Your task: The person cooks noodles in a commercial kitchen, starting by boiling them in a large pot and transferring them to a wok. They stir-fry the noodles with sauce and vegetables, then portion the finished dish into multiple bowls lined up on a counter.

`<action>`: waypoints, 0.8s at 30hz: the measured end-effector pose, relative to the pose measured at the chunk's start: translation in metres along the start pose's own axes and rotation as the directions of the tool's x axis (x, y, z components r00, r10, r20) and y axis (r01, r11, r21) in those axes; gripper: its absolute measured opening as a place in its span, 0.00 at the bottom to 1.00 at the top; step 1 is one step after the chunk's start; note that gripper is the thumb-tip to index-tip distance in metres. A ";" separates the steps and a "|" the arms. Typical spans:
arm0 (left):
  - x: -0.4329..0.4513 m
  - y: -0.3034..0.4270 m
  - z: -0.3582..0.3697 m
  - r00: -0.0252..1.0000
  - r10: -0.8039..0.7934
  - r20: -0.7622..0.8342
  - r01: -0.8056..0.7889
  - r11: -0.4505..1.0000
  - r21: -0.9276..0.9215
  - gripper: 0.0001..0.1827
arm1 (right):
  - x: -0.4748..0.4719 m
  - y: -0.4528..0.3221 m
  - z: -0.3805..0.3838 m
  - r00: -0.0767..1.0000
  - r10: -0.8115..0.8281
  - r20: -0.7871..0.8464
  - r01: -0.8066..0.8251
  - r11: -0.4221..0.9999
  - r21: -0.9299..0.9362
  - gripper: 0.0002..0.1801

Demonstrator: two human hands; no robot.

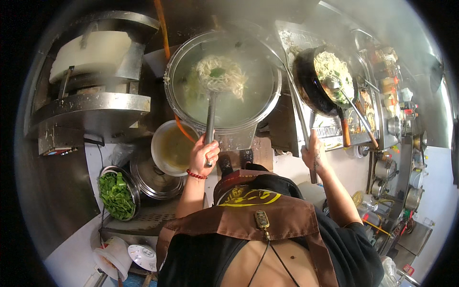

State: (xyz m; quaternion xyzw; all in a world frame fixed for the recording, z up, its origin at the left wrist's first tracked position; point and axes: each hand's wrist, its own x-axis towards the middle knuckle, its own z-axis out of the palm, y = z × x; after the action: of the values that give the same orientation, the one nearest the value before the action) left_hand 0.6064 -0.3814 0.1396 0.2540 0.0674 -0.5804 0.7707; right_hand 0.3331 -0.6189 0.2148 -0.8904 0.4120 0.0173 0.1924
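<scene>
My left hand (pixel 204 154) grips the metal handle (pixel 211 114) of a strainer or ladle. A heap of pale noodles (pixel 222 75) with a green leaf on top lies at its far end, above the large steaming pot (pixel 265 120). The utensil's head is hidden under the noodles. In my right hand (pixel 313 150) is the long handle (pixel 297 100) of a second metal utensil, slanting up along the pot's right side; steam blurs its far end. Cloudy liquid (pixel 233 111) fills much of the pot.
Right of the pot, a tilted black wok (pixel 304 82) holds noodles and greens, with a ladle (pixel 333 83) resting in it. Seasoning bottles (pixel 389 82) line the back right. At left are a bowl of chopped greens (pixel 116 195), a white basin of liquid (pixel 170 147) and a dough block (pixel 91 53).
</scene>
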 end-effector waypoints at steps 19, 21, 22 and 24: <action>-0.052 0.126 0.079 0.901 0.350 0.254 -0.087 -0.430 0.899 0.40 | 0.017 -0.071 -0.006 0.608 -0.554 0.569 -0.794 -0.450 0.410 0.10; -0.061 0.142 0.092 0.819 0.309 0.483 -0.178 -0.663 0.727 0.40 | 0.014 -0.062 -0.011 0.625 -0.495 0.603 -0.781 -0.402 0.478 0.10; -0.067 0.147 0.100 0.849 0.318 0.422 -0.101 -0.686 0.720 0.41 | 0.011 -0.059 -0.012 0.633 -0.491 0.599 -0.774 -0.400 0.490 0.10; -0.073 0.154 0.104 0.828 0.345 0.442 -0.054 -0.736 0.675 0.41 | 0.007 -0.058 -0.022 0.652 -0.457 0.605 -0.758 -0.408 0.508 0.11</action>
State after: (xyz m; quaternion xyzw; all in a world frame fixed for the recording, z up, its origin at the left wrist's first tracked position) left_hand 0.7069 -0.3371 0.3067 0.8410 -0.4998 -0.0275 0.2054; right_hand 0.3782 -0.5979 0.2533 -0.1118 0.2752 0.0376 0.9541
